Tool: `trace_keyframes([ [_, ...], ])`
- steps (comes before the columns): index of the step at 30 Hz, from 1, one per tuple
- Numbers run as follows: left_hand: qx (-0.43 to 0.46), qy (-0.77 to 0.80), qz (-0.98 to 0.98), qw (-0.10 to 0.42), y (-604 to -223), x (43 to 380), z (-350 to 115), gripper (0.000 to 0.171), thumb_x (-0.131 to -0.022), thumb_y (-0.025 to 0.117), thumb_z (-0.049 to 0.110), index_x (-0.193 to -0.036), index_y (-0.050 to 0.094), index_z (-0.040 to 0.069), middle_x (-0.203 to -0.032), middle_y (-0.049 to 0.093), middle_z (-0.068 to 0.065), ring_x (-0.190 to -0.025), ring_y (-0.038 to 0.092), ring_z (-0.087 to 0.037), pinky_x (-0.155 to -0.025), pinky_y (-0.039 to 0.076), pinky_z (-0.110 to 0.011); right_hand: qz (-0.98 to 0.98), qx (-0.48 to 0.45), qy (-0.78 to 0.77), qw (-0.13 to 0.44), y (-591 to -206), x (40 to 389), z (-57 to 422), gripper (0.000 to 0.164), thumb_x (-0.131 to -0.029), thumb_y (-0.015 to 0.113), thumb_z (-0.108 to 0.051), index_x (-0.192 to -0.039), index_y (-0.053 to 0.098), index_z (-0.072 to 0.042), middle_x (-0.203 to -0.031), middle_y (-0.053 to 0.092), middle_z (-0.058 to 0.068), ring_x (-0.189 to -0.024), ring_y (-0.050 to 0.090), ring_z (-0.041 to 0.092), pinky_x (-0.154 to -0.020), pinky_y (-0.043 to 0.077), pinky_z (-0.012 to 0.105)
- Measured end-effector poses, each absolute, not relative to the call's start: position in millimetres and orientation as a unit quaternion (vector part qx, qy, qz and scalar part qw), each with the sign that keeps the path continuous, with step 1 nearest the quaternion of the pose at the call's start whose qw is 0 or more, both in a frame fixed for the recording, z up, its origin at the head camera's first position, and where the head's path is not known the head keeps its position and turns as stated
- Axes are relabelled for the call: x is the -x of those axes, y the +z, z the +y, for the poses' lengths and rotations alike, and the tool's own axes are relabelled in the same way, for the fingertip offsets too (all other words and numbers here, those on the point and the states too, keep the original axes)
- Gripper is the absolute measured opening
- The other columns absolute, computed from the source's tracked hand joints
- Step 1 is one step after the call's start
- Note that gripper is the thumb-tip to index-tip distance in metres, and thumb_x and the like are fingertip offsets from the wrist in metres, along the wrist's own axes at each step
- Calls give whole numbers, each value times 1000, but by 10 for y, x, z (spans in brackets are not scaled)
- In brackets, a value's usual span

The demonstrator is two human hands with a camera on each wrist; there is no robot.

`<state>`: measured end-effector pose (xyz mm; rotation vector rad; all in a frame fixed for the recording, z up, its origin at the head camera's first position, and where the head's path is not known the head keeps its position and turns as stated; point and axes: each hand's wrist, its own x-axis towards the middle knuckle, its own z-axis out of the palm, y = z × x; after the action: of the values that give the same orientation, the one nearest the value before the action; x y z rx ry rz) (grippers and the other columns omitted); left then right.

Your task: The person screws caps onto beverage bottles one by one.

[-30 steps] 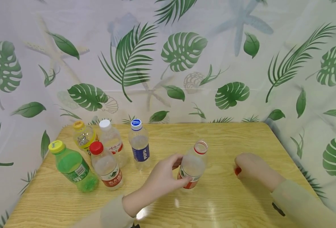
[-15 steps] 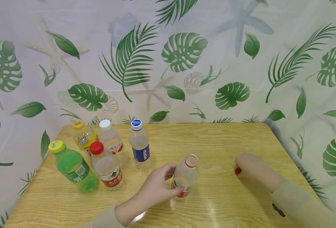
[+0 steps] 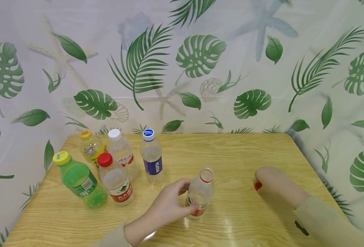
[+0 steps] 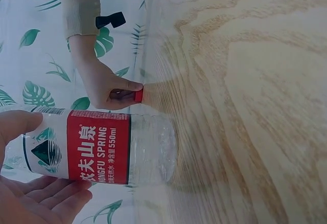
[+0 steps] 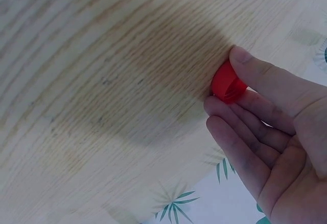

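Observation:
My left hand [image 3: 172,202] grips a clear plastic water bottle [image 3: 201,188] with a red and white label. The bottle is uncapped, with a red ring at its neck, and stands upright on the wooden table. In the left wrist view, thumb and fingers wrap the bottle's label [image 4: 97,147] from both sides. Over to the right, my right hand [image 3: 274,181] pinches a red bottle cap between thumb and fingers, close over the table. The right wrist view shows the cap [image 5: 227,85] with its hollow side partly visible; in the head view the hand hides most of it.
Several capped bottles stand at the left: a green one [image 3: 80,180], a red-capped one [image 3: 115,181], a yellow-labelled one [image 3: 92,149], a white-capped one [image 3: 122,154] and a blue-labelled one [image 3: 152,157]. A leaf-print cloth [image 3: 182,68] hangs behind the table [image 3: 246,147].
My left hand has brought the uncapped bottle nearer to me and a little to the left, then nearly stopped. The right hand with the cap stays almost where it was.

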<state>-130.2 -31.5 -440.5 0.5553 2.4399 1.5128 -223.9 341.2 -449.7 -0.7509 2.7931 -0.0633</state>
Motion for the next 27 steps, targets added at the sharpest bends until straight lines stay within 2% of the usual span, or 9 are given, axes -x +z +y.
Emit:
trace_keyframes([
  [8, -193, 508, 833, 103, -4416, 1294, -326, 58, -90, 86, 21, -140, 61, 9, -135, 73, -6, -130, 68, -24, -114, 54, -42, 957, 267, -24, 112, -4521, 2243, 3429, 28, -72, 88, -3, -70, 62, -15, -68, 55, -6, -63, 42, 11, -60, 40, 27],
  [14, -196, 508, 832, 108, -4417, 1301, -342, 67, -89, 88, 24, -147, 58, 10, -142, 70, -6, -135, 65, -25, -117, 52, -45, 956, 272, -26, 107, -4526, 2240, 3437, 28, -72, 87, -3, -70, 62, -15, -67, 54, -6, -63, 42, 12, -59, 39, 27],
  [19, -185, 496, 841, 114, -4383, 1320, -316, 74, -86, 90, 26, -151, 55, 16, -143, 69, -2, -137, 64, -25, -116, 52, -46, 956, 271, -28, 108, -4517, 2234, 3434, 29, -73, 87, -2, -69, 61, -16, -67, 53, -7, -63, 41, 11, -60, 38, 27],
  [27, -177, 507, 836, 118, -4340, 1380, -191, 82, -78, 96, 29, -150, 57, 23, -136, 72, 6, -134, 66, -20, -113, 53, -46, 956, 272, -24, 108, -4496, 2230, 3417, 26, -72, 88, -3, -72, 64, -15, -69, 57, -6, -63, 45, 11, -60, 42, 28],
])
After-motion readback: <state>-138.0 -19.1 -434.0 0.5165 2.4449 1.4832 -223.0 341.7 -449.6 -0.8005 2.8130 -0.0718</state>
